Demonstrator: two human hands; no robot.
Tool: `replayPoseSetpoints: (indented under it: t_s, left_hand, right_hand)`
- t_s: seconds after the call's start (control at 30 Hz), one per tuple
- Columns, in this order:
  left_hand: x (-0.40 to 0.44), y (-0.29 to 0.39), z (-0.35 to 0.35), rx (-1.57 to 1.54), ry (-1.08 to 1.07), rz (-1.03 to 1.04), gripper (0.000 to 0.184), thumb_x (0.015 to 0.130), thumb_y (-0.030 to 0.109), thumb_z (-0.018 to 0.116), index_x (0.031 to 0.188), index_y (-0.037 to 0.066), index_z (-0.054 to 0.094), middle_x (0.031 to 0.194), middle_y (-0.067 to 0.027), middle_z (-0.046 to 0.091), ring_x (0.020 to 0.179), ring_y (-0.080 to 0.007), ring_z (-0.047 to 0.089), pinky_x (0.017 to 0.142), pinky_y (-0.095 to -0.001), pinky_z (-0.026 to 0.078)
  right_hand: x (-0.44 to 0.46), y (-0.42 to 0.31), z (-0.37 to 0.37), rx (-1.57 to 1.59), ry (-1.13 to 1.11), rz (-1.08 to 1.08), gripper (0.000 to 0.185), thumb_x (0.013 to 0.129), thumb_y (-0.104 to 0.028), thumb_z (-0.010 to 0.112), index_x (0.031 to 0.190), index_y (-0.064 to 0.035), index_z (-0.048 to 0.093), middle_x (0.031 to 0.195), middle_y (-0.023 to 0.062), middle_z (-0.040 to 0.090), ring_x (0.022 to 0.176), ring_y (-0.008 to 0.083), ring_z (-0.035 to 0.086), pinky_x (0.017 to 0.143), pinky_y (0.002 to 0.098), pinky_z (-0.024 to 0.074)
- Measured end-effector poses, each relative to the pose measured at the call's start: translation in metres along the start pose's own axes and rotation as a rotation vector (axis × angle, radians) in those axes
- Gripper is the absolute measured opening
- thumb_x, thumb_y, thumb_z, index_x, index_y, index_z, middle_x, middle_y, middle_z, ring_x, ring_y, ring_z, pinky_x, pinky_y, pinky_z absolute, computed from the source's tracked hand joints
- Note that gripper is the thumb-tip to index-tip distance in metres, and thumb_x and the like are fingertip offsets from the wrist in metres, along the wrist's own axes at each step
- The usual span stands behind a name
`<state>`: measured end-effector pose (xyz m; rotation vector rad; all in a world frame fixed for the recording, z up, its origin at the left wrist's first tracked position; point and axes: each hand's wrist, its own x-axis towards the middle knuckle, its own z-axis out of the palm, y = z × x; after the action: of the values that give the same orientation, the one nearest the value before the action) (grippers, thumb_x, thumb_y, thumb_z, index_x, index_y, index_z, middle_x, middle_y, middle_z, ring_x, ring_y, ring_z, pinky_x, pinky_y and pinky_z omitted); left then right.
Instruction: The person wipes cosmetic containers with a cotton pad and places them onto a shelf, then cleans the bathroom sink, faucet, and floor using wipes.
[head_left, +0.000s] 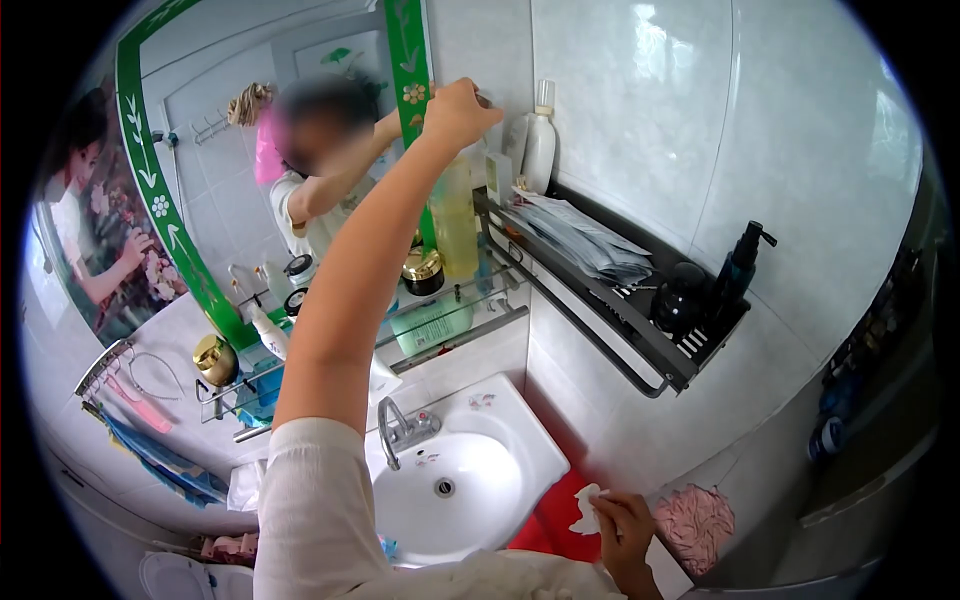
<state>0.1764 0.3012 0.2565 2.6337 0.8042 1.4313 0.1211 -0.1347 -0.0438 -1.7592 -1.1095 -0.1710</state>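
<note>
My left arm reaches up past the mirror, and my left hand [460,115] is closed at the mirror's right edge. Its fingers curl away from view, so what they hold, if anything, is hidden. Just below that hand stands a tall bottle of yellowish liquid [456,220] on the glass shelf. White bottles [539,145] stand to its right in the corner. Low at the right, beside the sink, my right hand [625,535] pinches a crumpled piece of white tissue [586,510].
A white sink [530,500] with a metal faucet [405,430] lies below. On the right wall, a black rack [630,345] carries flat packets [580,235], a round black jar [680,298] and a dark pump bottle [738,265]. The green-framed mirror [410,60] shows a person's reflection.
</note>
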Motion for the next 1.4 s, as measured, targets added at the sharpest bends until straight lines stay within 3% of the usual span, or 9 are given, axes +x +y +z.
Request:
replayPoseSetpoints:
  t_s: [0.23, 0.43, 0.67, 0.73, 0.87, 0.97, 1.1, 1.2, 1.4]
  left_hand:
    - [0.006, -0.011, 0.005, 0.064, -0.276, -0.151, 0.055, 0.063, 0.036, 0.075, 0.101, -0.001, 0.059, 0.093, -0.0158, 0.063, 0.087, -0.0275, 0.061, 0.078, -0.0349, 0.047]
    - [0.004, -0.026, 0.016, 0.135, -0.316, -0.044, 0.053, 0.064, 0.035, 0.074, 0.101, 0.0, 0.059, 0.104, -0.0171, 0.06, 0.096, -0.0296, 0.058, 0.082, -0.0347, 0.045]
    - [0.005, -0.025, 0.015, 0.15, -0.368, -0.014, 0.053, 0.067, 0.041, 0.071, 0.103, 0.003, 0.06, 0.104, -0.0199, 0.061, 0.096, -0.0353, 0.059, 0.082, -0.0393, 0.048]
    - [0.001, -0.028, 0.019, 0.17, -0.395, -0.045, 0.051, 0.068, 0.038, 0.069, 0.096, -0.003, 0.062, 0.093, -0.0204, 0.063, 0.091, -0.0314, 0.06, 0.08, -0.036, 0.047]
    - [-0.001, -0.024, 0.022, 0.214, -0.349, -0.022, 0.05, 0.07, 0.039, 0.068, 0.096, -0.002, 0.063, 0.087, -0.0187, 0.065, 0.086, -0.0317, 0.062, 0.077, -0.0354, 0.048]
    - [-0.019, 0.004, 0.002, 0.251, -0.138, 0.001, 0.044, 0.072, 0.038, 0.067, 0.097, 0.002, 0.063, 0.083, -0.0142, 0.066, 0.08, -0.0293, 0.063, 0.074, -0.0353, 0.048]
    - [-0.063, 0.036, -0.02, -0.182, 0.159, 0.215, 0.024, 0.079, 0.023, 0.062, 0.096, 0.006, 0.063, 0.085, -0.0082, 0.066, 0.078, -0.0212, 0.064, 0.069, -0.0314, 0.048]
    - [-0.139, 0.06, -0.038, -0.415, 0.093, 0.283, 0.018, 0.08, 0.014, 0.061, 0.094, 0.004, 0.062, 0.078, -0.0064, 0.064, 0.072, -0.013, 0.059, 0.067, -0.0252, 0.045]
    - [-0.278, 0.058, -0.035, -1.082, -0.174, -0.155, 0.022, 0.084, 0.011, 0.059, 0.101, -0.002, 0.058, 0.093, -0.0073, 0.061, 0.087, -0.0125, 0.056, 0.077, -0.0256, 0.044]
  right_hand:
    - [-0.001, -0.002, -0.001, 0.006, -0.015, -0.01, 0.012, 0.073, 0.004, 0.061, 0.084, 0.0017, 0.066, 0.087, 0.0121, 0.059, 0.079, 0.0252, 0.058, 0.069, 0.0303, 0.0477]
    - [-0.005, 0.002, -0.001, 0.007, -0.015, 0.0, 0.014, 0.073, 0.005, 0.061, 0.085, 0.001, 0.066, 0.088, 0.0116, 0.058, 0.078, 0.025, 0.057, 0.069, 0.0299, 0.047]
    - [-0.006, 0.004, -0.001, 0.011, -0.016, -0.041, 0.013, 0.074, 0.003, 0.06, 0.086, 0.0005, 0.066, 0.087, 0.0115, 0.059, 0.078, 0.0246, 0.057, 0.068, 0.0297, 0.0468]
    - [-0.007, 0.003, -0.002, 0.006, -0.02, -0.041, 0.013, 0.075, 0.003, 0.06, 0.086, 0.0004, 0.066, 0.087, 0.0115, 0.059, 0.078, 0.0246, 0.057, 0.068, 0.0296, 0.0468]
    - [-0.008, 0.004, -0.002, 0.024, -0.031, -0.01, 0.015, 0.075, 0.002, 0.061, 0.088, -0.001, 0.066, 0.088, 0.0109, 0.059, 0.08, 0.025, 0.057, 0.07, 0.0308, 0.0468]
    - [-0.003, 0.004, -0.004, 0.034, -0.023, 0.004, 0.016, 0.075, 0.002, 0.061, 0.09, -0.0021, 0.067, 0.088, 0.0106, 0.059, 0.081, 0.0254, 0.058, 0.07, 0.0317, 0.0471]
    - [0.017, 0.0, -0.006, 0.053, 0.035, -0.031, 0.015, 0.076, 0.002, 0.061, 0.09, -0.002, 0.067, 0.088, 0.0103, 0.059, 0.08, 0.0246, 0.058, 0.069, 0.0301, 0.0477]
    - [0.04, -0.012, -0.001, 0.128, 0.03, -0.019, 0.015, 0.077, 0.002, 0.061, 0.09, -0.0015, 0.066, 0.09, 0.0101, 0.059, 0.082, 0.0235, 0.059, 0.072, 0.0293, 0.048]
    - [0.111, -0.047, 0.027, 0.237, 0.112, -0.175, 0.017, 0.077, 0.007, 0.058, 0.092, 0.0004, 0.064, 0.092, 0.0122, 0.061, 0.081, 0.0212, 0.06, 0.069, 0.0257, 0.0482]
